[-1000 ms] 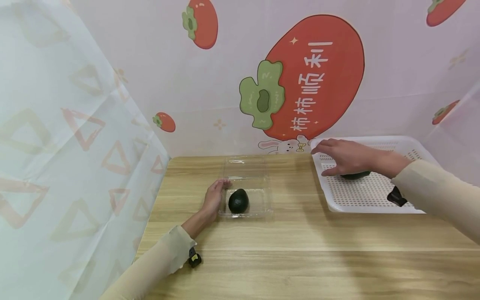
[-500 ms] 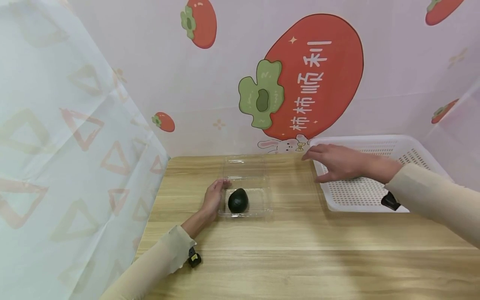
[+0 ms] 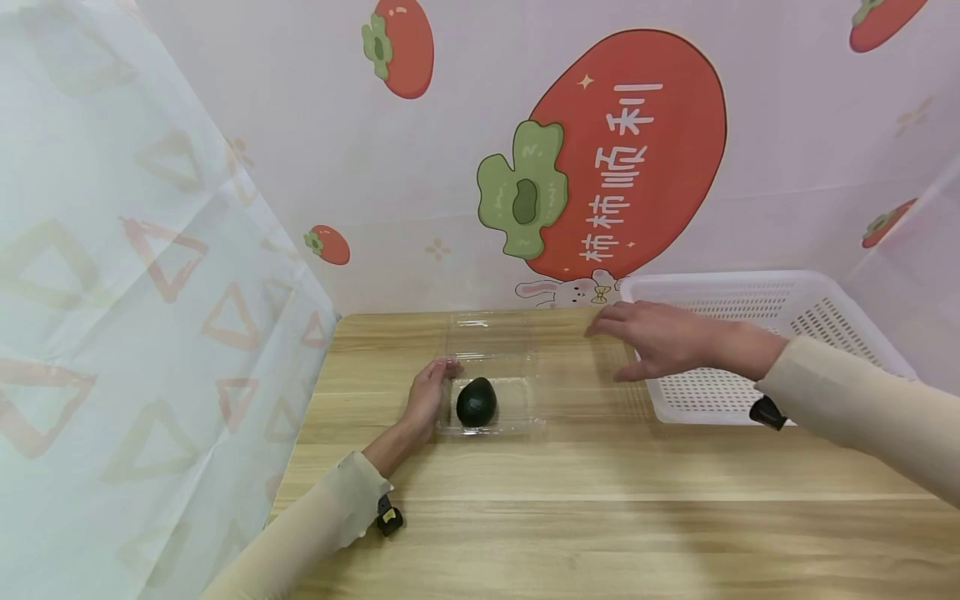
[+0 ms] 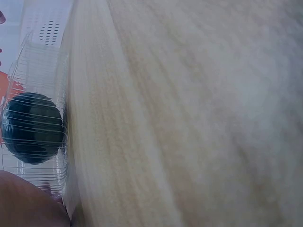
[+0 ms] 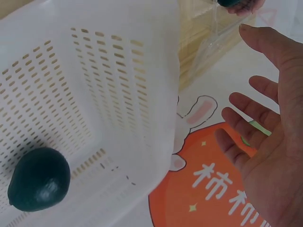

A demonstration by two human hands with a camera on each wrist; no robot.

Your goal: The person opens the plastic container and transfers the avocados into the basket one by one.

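In the head view, a clear plastic clamshell box point(image 3: 495, 392) stands with its lid folded back on the wooden table. A dark green avocado point(image 3: 477, 403) lies in its left half. My left hand point(image 3: 428, 395) holds the box by its left side, fingertips over the edge. My right hand point(image 3: 660, 337) hovers over the left rim of a white perforated basket point(image 3: 712, 396), fingers spread and holding nothing. The right wrist view shows a second avocado point(image 5: 40, 179) inside the basket; in the head view it is hidden behind the right hand and arm.
The basket stands at the back right of the table point(image 3: 600, 500). A wall sheet point(image 3: 420, 167) with persimmon prints rises behind the table, and a pale patterned sheet point(image 3: 150, 333) hangs along the left side.
My right hand has moved left from over the avocado in the basket to the basket's left rim. The left hand, the box and its avocado have stayed in place.
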